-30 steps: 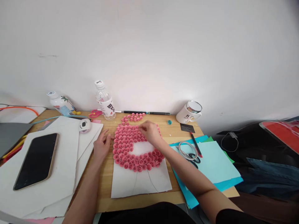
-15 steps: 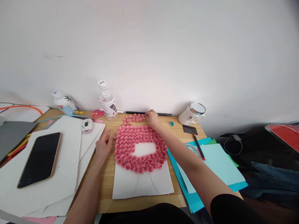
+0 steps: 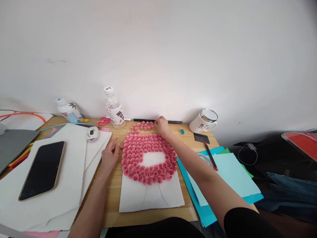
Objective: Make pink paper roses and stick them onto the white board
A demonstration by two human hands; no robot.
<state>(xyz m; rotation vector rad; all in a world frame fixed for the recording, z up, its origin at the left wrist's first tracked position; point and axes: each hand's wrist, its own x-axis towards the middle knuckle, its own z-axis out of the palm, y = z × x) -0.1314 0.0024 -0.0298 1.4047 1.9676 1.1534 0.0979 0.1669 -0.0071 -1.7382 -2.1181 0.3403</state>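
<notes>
A white board lies on the wooden table, with rows of pink rolled paper roses covering its upper part around a bare white patch. Two curved pencil lines run down its lower part. Beyond the board's far edge sits a small group of loose paper roses. My right hand reaches over the board to the right end of this group, fingers pinched together; whatever is between the fingertips is hidden. My left hand rests on the table by the board's left edge, fingers loosely curled and apart, holding nothing.
A black pen lies along the wall. Behind stand a water bottle, pink scissors and a white mug. White sheets with a phone are at left; blue paper and a red-tipped pencil at right.
Almost nothing differs. My right hand stays pinched at the loose roses, with at most a slight shift, and my left hand keeps its place.
</notes>
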